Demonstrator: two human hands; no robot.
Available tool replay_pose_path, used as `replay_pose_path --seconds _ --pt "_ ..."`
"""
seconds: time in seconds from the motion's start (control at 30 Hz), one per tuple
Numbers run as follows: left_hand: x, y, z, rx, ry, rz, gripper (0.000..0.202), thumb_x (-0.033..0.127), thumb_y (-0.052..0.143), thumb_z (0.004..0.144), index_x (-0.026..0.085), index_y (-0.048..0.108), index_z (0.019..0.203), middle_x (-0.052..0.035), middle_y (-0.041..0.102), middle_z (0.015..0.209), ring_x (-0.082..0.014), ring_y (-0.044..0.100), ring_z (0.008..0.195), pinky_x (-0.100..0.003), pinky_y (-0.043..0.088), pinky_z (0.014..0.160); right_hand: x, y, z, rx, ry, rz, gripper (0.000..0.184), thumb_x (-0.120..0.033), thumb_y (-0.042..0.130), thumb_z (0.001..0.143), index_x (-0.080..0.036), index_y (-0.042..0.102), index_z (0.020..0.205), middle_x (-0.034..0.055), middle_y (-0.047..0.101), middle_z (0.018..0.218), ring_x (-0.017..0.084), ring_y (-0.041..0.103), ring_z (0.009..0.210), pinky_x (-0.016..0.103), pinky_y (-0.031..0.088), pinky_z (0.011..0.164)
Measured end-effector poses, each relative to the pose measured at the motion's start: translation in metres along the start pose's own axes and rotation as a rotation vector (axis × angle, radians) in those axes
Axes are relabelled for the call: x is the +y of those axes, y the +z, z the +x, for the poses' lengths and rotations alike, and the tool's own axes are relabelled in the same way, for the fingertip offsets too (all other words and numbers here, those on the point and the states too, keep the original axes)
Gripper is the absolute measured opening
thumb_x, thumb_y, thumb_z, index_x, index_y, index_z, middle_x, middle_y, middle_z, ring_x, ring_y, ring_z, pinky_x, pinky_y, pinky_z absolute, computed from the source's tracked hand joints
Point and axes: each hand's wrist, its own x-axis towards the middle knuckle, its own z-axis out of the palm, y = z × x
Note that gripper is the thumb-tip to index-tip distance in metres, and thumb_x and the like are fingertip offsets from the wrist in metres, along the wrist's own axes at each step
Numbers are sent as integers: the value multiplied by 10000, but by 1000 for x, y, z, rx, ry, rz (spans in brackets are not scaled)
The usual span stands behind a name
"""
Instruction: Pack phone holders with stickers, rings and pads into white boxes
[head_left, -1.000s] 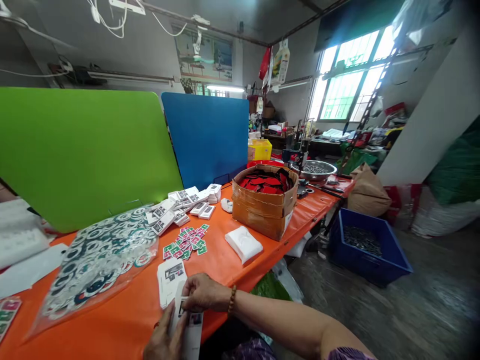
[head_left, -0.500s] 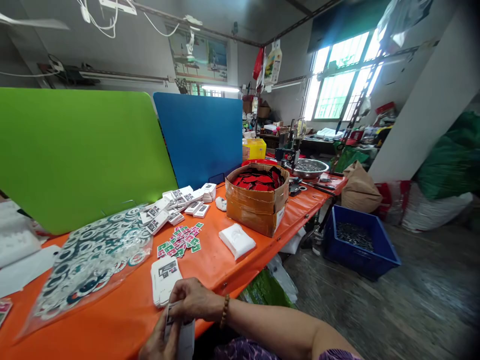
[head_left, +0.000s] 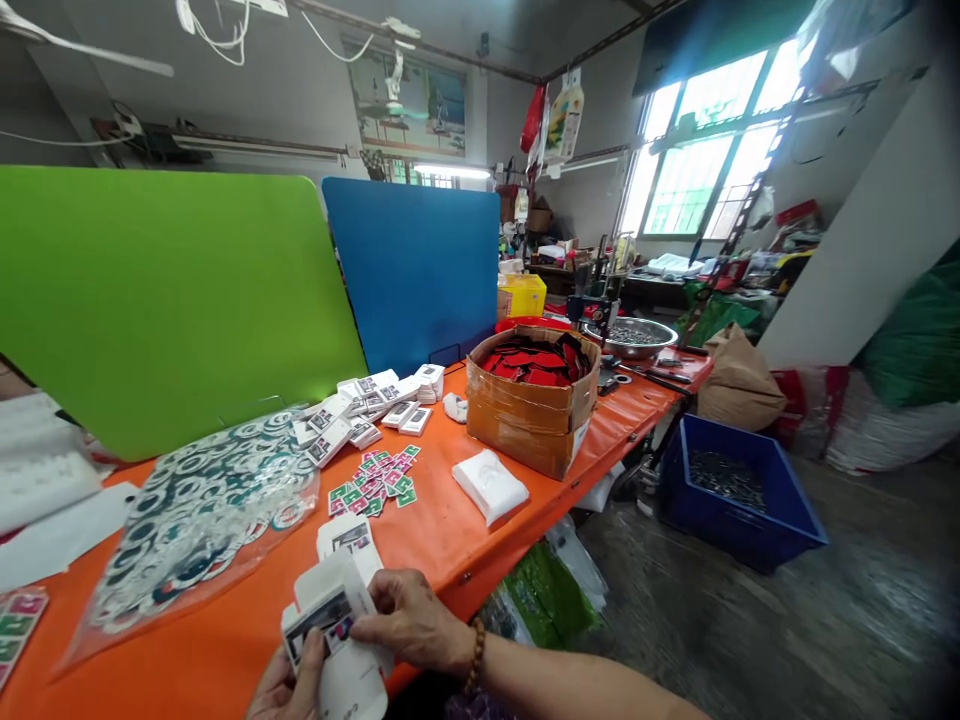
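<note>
Between my two hands is a white printed carton (head_left: 341, 655), partly unfolded, with a dark picture on one face and loose flaps. My left hand (head_left: 289, 685) grips its lower left side, thumb across the picture. On the right edge, my right hand (head_left: 412, 620) pinches the card with thumb and fingers. Just beyond lies a stack of flat white cartons (head_left: 356, 540) on the orange table (head_left: 427, 530). Behind it is a scatter of small pink and green labels (head_left: 375, 482). Farther back sits a pile of folded small white boxes (head_left: 360, 410).
A clear bag of ring-shaped pieces (head_left: 217, 520) lies on the left. A cardboard box of red and black pieces (head_left: 525, 425) and a white plastic packet (head_left: 490, 487) stand right of centre. Green (head_left: 165, 300) and blue boards (head_left: 420, 270) rise behind. A blue crate (head_left: 739, 530) is on the floor.
The carton has come up into fuller view and its flaps are spread, now overlapping the stack. My right hand has moved slightly right. The whole view has shifted a little.
</note>
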Motion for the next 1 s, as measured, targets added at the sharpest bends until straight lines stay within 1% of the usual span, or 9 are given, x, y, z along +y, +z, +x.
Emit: replay_pose_path --seconds 0.13,0.23,0.3,0.47,0.6,0.67,0.8,0.87,1.0 --pt "-12 -4 6 -17 118 -165 736 339 833 452 231 611 1145 43 729 771 -143 679 657 -177 553 585 9 -3 -3 -29 -78 84 163 -204 694 684 -156 585 795 -68 468 605 77 420 552 188 321 507" --pt "-20 -5 2 -112 140 -202 770 326 865 433 231 602 1150 15 742 899 -166 697 736 -201 570 639 16 -8 -9 -37 -163 64 499 -195 691 694 -201 521 1163 -51 546 737 91 485 599 194 377 548" --pt "-26 -4 -1 -188 114 -180 766 347 859 468 207 595 1173 -13 745 897 -183 697 719 -238 577 637 22 -12 -13 -68 -174 93 546 -206 671 721 -226 475 1230 -28 579 823 95 506 615 199 395 554" --pt "-48 -6 -4 -399 59 -62 633 379 820 562 149 631 1121 -81 743 881 -229 691 772 -303 562 673 41 -21 -31 -158 -76 228 364 -287 650 760 -215 500 1085 -9 592 834 129 540 708 223 420 615" --pt "-66 -14 -3 -561 5 85 516 378 792 608 132 656 1040 -81 732 863 -205 663 732 -302 525 687 52 -26 -54 -170 35 70 169 -332 595 816 -195 504 854 -48 464 664 108 424 617 218 342 568" --pt "-70 -17 -2 -605 9 177 431 406 747 662 124 668 978 -65 715 817 -182 631 690 -287 499 656 56 -24 -61 -132 53 1 213 -374 537 857 -190 479 765 -42 429 659 110 394 619 228 332 573" --pt "-61 -17 2 -523 132 325 299 424 657 747 126 637 721 -13 622 669 -138 538 640 -246 427 610 56 -13 -54 -19 68 -75 315 -418 530 844 -189 435 650 -26 436 649 124 414 630 240 346 583" --pt "-55 -15 6 -486 162 317 301 402 671 732 135 576 629 13 555 609 -118 494 610 -234 400 592 55 -7 -41 3 88 11 258 -405 586 794 -193 464 712 -33 451 656 121 430 614 236 351 573" --pt "-50 -14 18 -464 108 81 323 387 741 656 162 573 816 49 537 654 -96 496 575 -219 399 574 52 -1 -16 -131 186 291 362 -368 680 687 -200 485 941 -49 493 680 107 449 569 228 362 555"
